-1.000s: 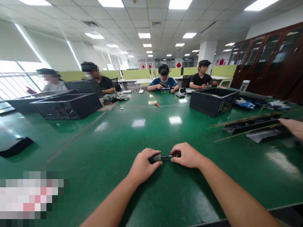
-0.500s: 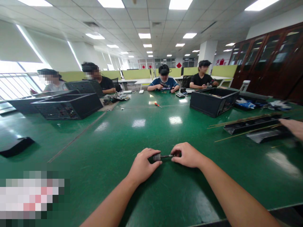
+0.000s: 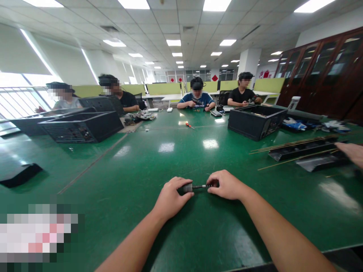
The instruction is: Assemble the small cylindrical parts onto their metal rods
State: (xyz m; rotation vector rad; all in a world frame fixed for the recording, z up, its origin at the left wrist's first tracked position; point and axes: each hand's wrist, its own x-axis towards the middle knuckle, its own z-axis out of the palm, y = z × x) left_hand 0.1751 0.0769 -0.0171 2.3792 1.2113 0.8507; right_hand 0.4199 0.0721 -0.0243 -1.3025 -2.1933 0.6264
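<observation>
Low on the green table (image 3: 159,166), my left hand (image 3: 171,200) is closed around the grey handle end of a small screwdriver-like tool (image 3: 193,187). My right hand (image 3: 227,185) pinches the other end of its thin dark shaft. The tool lies level between the two hands, just above the table top. What sits under my right fingertips is hidden.
An open black computer case (image 3: 82,126) lies at the left and another (image 3: 255,121) at the right. Black panels with thin brass rods (image 3: 306,151) lie at the right, where another person's hand (image 3: 353,153) reaches in. Several people sit along the far side. A red screwdriver (image 3: 189,125) lies mid-table.
</observation>
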